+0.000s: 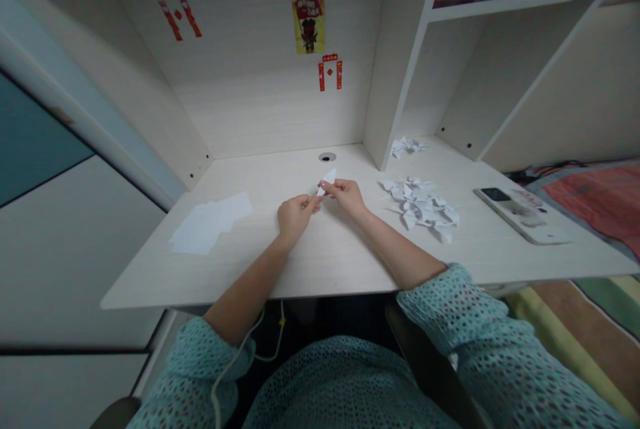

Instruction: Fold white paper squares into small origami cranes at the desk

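A small folded piece of white paper [327,179] is held up between both hands over the middle of the desk. My left hand [296,215] pinches its lower end, fingers closed. From the right, my right hand [346,194] grips its side between thumb and fingers. The paper comes to a point at the top; its lower part is hidden by my fingers. Flat white paper sheets [210,222] lie loosely stacked to the left of my left hand. To the right of my right hand lies a pile of folded white paper pieces [423,205].
More folded paper pieces [407,146] lie at the back by the shelf divider [400,62]. A phone [520,215] rests near the desk's right side. The desk [320,262] has a round cable hole [327,157] at the back. A white cable [235,362] hangs by my left sleeve.
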{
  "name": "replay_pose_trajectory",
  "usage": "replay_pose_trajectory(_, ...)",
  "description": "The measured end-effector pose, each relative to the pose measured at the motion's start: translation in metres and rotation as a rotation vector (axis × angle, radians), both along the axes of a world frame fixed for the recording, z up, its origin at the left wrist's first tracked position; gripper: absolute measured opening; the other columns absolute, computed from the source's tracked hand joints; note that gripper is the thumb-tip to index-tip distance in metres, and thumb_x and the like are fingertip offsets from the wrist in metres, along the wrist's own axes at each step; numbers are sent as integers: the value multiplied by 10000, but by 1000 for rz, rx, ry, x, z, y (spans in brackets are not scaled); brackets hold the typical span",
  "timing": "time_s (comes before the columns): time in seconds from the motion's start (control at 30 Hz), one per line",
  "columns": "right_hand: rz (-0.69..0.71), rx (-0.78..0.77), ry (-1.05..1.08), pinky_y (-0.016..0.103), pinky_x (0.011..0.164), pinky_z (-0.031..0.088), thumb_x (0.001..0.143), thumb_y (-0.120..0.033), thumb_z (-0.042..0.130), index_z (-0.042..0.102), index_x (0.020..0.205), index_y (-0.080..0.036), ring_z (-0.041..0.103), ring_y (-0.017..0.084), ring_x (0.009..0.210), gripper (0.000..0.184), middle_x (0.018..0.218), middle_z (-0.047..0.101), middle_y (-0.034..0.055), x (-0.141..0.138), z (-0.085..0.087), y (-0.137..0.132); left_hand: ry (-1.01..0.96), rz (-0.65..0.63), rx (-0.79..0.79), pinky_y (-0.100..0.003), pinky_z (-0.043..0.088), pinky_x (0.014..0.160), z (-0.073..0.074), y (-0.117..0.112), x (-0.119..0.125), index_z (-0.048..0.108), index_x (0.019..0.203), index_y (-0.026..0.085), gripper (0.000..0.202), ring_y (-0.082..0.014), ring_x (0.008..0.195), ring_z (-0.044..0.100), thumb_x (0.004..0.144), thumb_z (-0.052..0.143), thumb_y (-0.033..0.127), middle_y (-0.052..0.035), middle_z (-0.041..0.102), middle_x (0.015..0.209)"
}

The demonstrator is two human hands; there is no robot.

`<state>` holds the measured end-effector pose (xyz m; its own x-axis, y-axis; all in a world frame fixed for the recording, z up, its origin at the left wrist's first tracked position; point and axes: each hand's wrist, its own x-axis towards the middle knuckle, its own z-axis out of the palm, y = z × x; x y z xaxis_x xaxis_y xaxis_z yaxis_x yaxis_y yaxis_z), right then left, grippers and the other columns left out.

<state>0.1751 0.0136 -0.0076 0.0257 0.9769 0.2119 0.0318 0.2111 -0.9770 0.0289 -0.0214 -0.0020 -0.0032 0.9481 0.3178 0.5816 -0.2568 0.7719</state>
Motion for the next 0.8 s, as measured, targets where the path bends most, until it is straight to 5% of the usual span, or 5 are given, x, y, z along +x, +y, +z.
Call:
replay_pose_trajectory(0.17, 61, 32, -111, 226, 488, 310, 588, -610, 652, 640, 609, -133, 468, 112, 530, 477, 566, 588, 16, -1, -4, 1, 77, 113, 99, -249, 383, 634, 5, -3, -4, 698, 807, 252, 391, -170, 746, 629, 844, 443, 545, -7, 703, 770)
replay_pose_trajectory(0.3, 139, 35, -198, 221, 482, 287, 601, -558, 667, 625, 592, -132, 447, 99, 513, 428, 533, 549, -5, -1, -8, 0, -148, -6, 119, -256, 428, 733, 1, 6, -5, 678, 938, 248, 293, -178, 859, 639, 810, 542, 473, -23, 706, 936)
replay_pose_trajectory(0.47, 186, 90, -283, 218, 487, 292, 657, -515, 636, 637, 616, -133, 450, 96, 513, 384, 532, 548, -10, -8, -9, -7, -415, -196, 4, -275, 464, 720, -4, 18, -4, 695, 754, 171, 253, -183, 754, 634, 713, 652, 417, -56, 702, 801)
replay_pose_trajectory(0.8, 230, -21, -161, 225, 493, 327, 675, -566, 618, 719, 755, -115, 450, 86, 495, 469, 639, 680, 53, -21, -16, -12, -854, -56, -108, -297, 481, 755, 1, 20, -7, 688, 795, 123, 344, -182, 807, 642, 646, 706, 433, -107, 706, 883)
